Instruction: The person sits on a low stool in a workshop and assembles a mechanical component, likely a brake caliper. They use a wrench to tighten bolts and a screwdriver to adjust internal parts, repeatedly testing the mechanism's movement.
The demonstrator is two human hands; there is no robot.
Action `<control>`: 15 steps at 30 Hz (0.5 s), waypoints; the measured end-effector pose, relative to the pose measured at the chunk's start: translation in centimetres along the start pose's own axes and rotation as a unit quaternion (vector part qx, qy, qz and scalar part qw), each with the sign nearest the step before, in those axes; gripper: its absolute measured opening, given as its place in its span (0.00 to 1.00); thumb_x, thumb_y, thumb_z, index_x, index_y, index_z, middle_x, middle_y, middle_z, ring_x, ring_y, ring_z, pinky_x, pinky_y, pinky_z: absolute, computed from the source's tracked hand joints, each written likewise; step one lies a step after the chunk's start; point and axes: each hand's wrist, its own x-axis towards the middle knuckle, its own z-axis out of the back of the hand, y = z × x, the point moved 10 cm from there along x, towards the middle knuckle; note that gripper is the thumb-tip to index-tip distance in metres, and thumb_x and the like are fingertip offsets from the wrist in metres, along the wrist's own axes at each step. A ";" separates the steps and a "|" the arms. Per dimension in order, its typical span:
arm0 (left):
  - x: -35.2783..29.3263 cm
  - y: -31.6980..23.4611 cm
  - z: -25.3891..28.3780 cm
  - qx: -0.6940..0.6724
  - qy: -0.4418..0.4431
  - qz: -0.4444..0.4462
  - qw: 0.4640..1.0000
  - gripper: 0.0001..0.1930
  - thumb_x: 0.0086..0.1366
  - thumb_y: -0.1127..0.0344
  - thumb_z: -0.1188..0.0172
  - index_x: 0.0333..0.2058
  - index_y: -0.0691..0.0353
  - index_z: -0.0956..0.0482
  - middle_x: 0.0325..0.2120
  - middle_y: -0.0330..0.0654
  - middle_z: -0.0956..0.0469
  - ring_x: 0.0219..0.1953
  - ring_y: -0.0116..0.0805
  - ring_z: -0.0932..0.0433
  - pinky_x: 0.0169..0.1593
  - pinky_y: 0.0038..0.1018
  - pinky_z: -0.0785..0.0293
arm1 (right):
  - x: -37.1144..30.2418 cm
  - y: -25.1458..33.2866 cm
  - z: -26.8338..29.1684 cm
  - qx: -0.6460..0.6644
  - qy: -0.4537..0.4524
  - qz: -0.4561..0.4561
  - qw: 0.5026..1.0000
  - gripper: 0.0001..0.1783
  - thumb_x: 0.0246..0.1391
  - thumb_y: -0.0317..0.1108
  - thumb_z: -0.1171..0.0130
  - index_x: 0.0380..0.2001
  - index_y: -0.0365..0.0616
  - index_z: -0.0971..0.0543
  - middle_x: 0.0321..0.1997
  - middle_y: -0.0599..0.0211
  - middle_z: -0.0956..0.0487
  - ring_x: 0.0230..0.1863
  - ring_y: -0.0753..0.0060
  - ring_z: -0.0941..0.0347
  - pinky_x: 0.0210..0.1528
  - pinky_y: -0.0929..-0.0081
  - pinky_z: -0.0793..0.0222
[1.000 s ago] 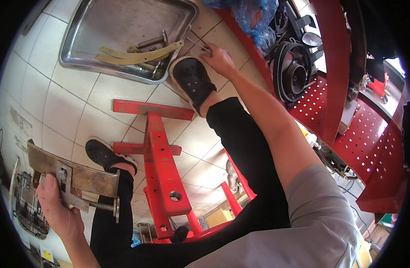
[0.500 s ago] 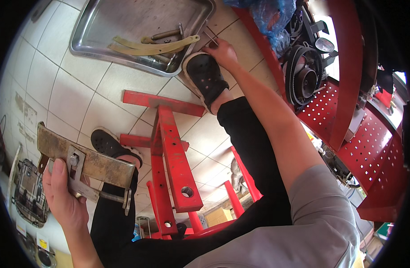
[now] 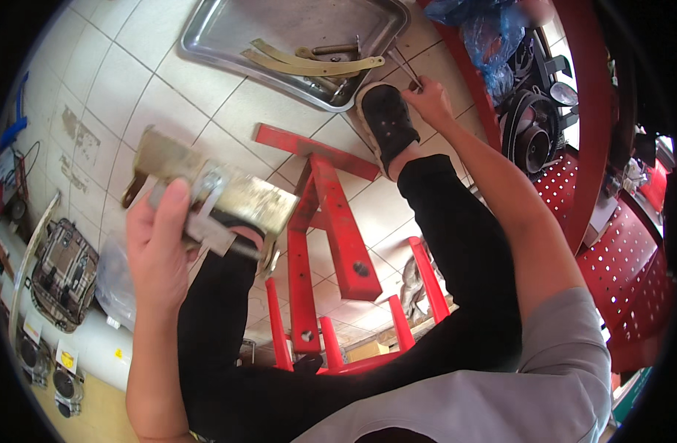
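Note:
My left hand [image 3: 161, 244] is raised at the left and closed round a worn, tarnished metal bracket [image 3: 242, 196] with a bolted plate on its face. Motion slightly blurs the bracket, which is tilted. Beyond my black clog [image 3: 388, 122], my right hand [image 3: 430, 105] is closed on the near end of a thin metal rod-like tool [image 3: 403, 66]; its exact kind is unclear. The tool's far end lies close to the corner of a steel tray [image 3: 205, 60]. Inside the tray are curved brass-coloured strips [image 3: 316, 69] and a bolt [image 3: 334, 49].
A red metal stand [image 3: 338, 221] rises between my legs above the tiled floor. To the right, a red perforated rack [image 3: 619, 277] stands near belts and pulleys [image 3: 534, 133] and a blue plastic bag [image 3: 489, 33]. An open tool case [image 3: 64, 273] lies at the left.
The view has shifted, so the scene sits farther right. My left hand has turned the bracket. The thin tool shows more clearly in my right hand, beside the clog.

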 end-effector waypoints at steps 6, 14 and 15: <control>-1.3 -2.5 -2.1 -0.013 0.030 -0.083 0.996 0.11 0.67 0.63 0.49 0.36 0.66 0.24 0.25 0.33 0.24 0.26 0.17 0.29 0.28 0.17 0.33 | -2.5 9.3 -1.4 0.179 0.022 0.083 0.980 0.19 0.38 0.41 0.40 0.31 0.37 0.22 0.25 0.53 0.22 0.30 0.59 0.24 0.37 0.66 0.31; -4.0 -4.3 -3.5 0.092 0.051 -0.170 0.980 0.15 0.66 0.60 0.47 0.31 0.69 0.23 0.18 0.31 0.28 0.22 0.18 0.36 0.27 0.21 0.37 | -9.1 19.9 6.4 0.222 -0.054 0.105 0.968 0.21 0.54 0.47 0.47 0.35 0.37 0.22 0.30 0.46 0.22 0.35 0.51 0.24 0.40 0.64 0.32; -4.4 -4.6 -3.9 0.070 0.037 -0.186 0.979 0.16 0.66 0.59 0.47 0.30 0.69 0.23 0.16 0.31 0.29 0.21 0.18 0.37 0.27 0.21 0.38 | -12.4 23.0 8.7 0.232 -0.057 0.138 0.961 0.20 0.57 0.45 0.50 0.33 0.36 0.23 0.26 0.46 0.24 0.32 0.53 0.25 0.37 0.64 0.32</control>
